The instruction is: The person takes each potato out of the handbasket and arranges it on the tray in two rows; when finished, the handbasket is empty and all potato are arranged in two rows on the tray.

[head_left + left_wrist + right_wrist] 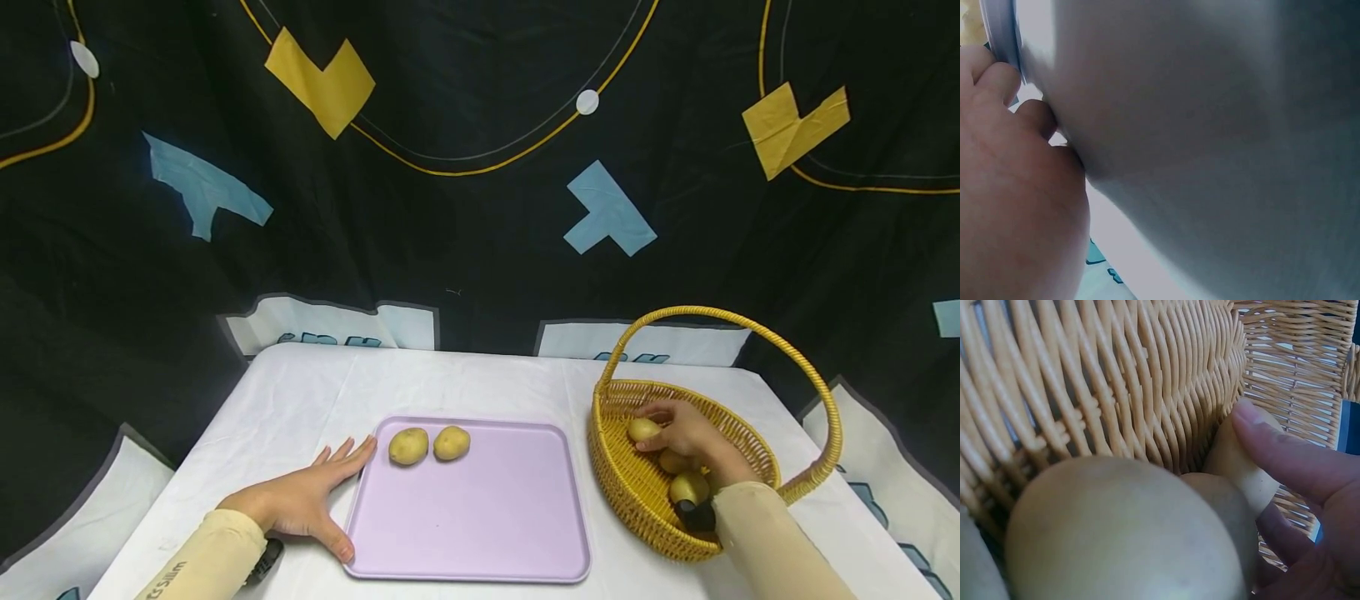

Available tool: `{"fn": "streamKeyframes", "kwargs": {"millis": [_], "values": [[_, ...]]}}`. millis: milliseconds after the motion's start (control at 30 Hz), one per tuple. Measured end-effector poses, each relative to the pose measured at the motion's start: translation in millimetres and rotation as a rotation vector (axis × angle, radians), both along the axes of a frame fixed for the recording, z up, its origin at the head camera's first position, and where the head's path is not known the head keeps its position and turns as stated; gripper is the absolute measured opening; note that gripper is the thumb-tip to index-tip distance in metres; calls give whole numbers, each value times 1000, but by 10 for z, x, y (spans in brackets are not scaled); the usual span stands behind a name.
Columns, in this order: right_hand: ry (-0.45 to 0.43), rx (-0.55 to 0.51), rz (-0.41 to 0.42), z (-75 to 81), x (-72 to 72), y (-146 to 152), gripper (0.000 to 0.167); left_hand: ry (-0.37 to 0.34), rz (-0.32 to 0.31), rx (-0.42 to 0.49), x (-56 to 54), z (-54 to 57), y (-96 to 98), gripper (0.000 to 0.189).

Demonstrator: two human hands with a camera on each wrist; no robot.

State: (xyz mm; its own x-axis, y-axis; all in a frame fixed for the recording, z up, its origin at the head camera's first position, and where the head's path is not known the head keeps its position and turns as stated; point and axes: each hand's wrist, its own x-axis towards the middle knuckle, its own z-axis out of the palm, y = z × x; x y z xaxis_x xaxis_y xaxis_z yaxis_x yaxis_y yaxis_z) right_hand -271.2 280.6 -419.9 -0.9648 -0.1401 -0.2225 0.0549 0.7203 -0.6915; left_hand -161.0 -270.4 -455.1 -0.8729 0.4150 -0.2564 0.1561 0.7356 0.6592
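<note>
My left hand (303,496) lies with fingers spread and straight along the left edge of a lilac tray (480,521), fingertips and thumb at its rim. Two potatoes, one larger (408,447) and one smaller (452,443), rest near the tray's back left corner. Inside a wicker basket (626,483) on the right, my right hand (686,433) grips a potato (642,429) between thumb and fingers. The right wrist view shows the thumb pressed on this potato (1241,462). Below the hand, other potatoes (688,487) lie in the basket, partly hidden by the wrist.
The basket's tall arched handle (806,367) rises over the right forearm. A white cloth covers the table (322,379). Behind it hangs a black curtain (465,250) with yellow and blue patches. A dark wrist strap (264,560) shows at the left sleeve.
</note>
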Motion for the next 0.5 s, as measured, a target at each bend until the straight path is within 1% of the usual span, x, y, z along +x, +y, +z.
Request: {"fn": "streamKeyframes", "kwargs": {"millis": [100, 267, 500], "values": [[27, 20, 23, 11, 2, -8, 49, 3, -2, 2, 4, -2, 0, 144], [80, 42, 32, 23, 3, -17, 45, 5, -1, -1, 7, -1, 5, 144], [80, 32, 2, 67, 28, -54, 44, 1, 4, -11, 13, 24, 14, 144]]}}
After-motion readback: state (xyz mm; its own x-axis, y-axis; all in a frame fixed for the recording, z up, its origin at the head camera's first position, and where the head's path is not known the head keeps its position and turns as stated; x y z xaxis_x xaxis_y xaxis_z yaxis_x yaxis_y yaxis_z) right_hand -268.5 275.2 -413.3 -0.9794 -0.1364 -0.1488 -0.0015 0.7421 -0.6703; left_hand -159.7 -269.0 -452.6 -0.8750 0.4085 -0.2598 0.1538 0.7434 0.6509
